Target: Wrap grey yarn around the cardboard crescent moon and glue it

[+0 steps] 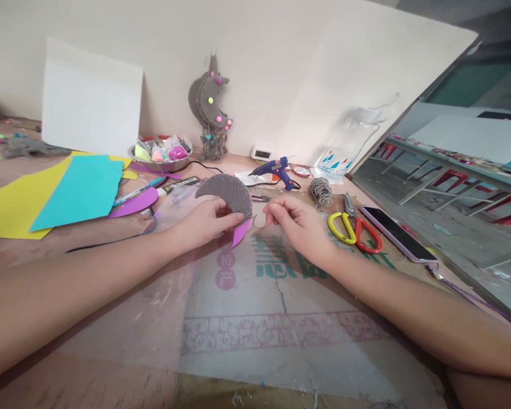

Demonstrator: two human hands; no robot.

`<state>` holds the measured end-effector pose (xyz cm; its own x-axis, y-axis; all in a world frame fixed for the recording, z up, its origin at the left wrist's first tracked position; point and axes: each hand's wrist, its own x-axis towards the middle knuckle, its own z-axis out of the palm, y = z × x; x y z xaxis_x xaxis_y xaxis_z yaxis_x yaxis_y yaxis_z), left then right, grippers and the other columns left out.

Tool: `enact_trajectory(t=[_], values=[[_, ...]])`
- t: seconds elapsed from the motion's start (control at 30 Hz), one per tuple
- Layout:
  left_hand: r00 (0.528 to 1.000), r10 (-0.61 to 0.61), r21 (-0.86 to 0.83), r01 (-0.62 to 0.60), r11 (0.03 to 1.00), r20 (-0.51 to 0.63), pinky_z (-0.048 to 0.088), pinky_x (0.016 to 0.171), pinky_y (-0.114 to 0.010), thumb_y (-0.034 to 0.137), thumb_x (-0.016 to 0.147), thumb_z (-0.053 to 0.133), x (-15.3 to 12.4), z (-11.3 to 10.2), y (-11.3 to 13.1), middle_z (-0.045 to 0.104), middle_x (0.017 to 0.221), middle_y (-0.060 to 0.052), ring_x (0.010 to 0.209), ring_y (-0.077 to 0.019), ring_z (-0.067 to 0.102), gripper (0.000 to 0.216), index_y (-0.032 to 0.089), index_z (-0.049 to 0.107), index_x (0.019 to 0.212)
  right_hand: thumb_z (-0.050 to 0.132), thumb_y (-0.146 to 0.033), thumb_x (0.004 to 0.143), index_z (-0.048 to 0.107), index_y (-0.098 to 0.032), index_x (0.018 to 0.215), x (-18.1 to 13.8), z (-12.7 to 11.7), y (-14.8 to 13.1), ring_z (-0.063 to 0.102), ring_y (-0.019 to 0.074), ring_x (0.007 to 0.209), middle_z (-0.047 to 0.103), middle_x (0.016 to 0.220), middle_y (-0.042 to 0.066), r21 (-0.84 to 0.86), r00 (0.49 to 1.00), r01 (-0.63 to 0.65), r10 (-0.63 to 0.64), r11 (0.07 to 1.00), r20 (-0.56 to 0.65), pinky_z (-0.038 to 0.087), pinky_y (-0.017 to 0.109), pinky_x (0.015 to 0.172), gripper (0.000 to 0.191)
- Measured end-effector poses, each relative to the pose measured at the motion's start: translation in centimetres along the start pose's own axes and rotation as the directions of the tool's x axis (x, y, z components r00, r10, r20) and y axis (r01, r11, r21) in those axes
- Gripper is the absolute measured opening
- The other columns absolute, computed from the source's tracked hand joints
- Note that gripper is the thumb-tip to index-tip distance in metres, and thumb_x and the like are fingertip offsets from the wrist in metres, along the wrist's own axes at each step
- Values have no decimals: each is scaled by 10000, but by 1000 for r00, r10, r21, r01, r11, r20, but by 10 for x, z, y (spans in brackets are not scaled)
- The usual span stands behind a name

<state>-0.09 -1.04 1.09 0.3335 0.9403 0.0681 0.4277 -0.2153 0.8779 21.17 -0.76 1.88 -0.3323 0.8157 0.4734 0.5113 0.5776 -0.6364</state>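
My left hand (206, 221) is closed on a crescent shape (229, 195) wrapped in grey cord, with a bare purple tip (240, 232) showing at its lower end. My right hand (296, 222) pinches the loose end of the grey cord (258, 222), which curls in a small loop between the two hands. Both hands hover just above a clear plastic sheet (255, 307) on the table.
A ball of grey cord (321, 191), a blue glue gun (276, 169), yellow-and-red scissors (355, 229) and a phone (398, 233) lie to the right. Yellow and teal paper sheets (68, 193), pens and a bowl of coloured bits (160, 153) sit left. A finished crescent decoration (210, 108) leans on the wall.
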Motion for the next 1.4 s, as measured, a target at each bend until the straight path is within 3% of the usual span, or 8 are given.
enact_trajectory(t=[0.13,0.33,0.53,0.77,0.97,1.17,1.3,1.4], values=[[998,18,60,-14,998,-61,395,498,-234,445,802,550,0,-1,4,567,621,-1,549,-124,534,334,163,538,623,468,-256,911,613,-193,1106,16,-17,19,627,187,883,678,963,64,-147,994,102,-108,984,-32,499,360,796,252],[998,35,156,-25,987,-60,398,516,-234,384,804,551,-1,-1,9,544,596,6,560,-126,534,323,167,531,565,361,-335,957,411,-195,1401,23,-14,57,281,275,1398,334,1502,125,-401,908,336,-181,852,377,242,563,1115,469],[998,48,119,-44,992,-30,409,521,-236,374,809,535,0,-1,7,548,588,8,558,-128,542,309,172,529,575,386,-363,949,549,-114,1279,19,-6,58,496,273,1213,571,1270,166,-459,938,298,-169,837,301,388,481,1045,444],[1000,-30,-6,30,1000,5,394,480,-239,375,803,554,-1,1,6,514,563,23,492,-113,525,302,182,489,580,386,-356,952,440,-166,1373,27,-5,65,403,271,1312,466,1403,140,-405,909,334,-176,851,378,313,523,1083,465],[998,-13,-72,17,997,66,396,475,-244,358,820,537,-1,2,8,500,538,33,464,-109,519,303,182,489,578,521,-320,899,631,-171,1111,27,-5,61,569,243,1001,656,1026,111,-369,939,318,-236,874,251,446,422,899,281],[999,3,-52,0,999,46,400,486,-247,386,817,535,-2,1,4,534,557,22,485,-116,528,302,188,508,591,465,-223,917,669,-164,1076,24,-6,54,540,228,912,621,919,109,-513,905,414,-278,752,322,431,393,822,266],[1000,12,45,-12,999,-2,409,508,-250,418,804,541,-2,0,5,563,579,1,536,-134,551,322,185,520,583,445,-194,905,694,-150,960,22,-8,57,559,233,883,637,880,112,-586,937,348,-263,732,228,441,379,794,258],[1000,19,72,-18,997,-16,405,509,-243,405,797,542,-2,-1,7,571,597,0,559,-135,552,304,179,528,594,449,-190,888,665,-172,972,20,-11,53,597,203,787,667,834,71,-471,987,162,-144,867,74,464,351,753,233]])
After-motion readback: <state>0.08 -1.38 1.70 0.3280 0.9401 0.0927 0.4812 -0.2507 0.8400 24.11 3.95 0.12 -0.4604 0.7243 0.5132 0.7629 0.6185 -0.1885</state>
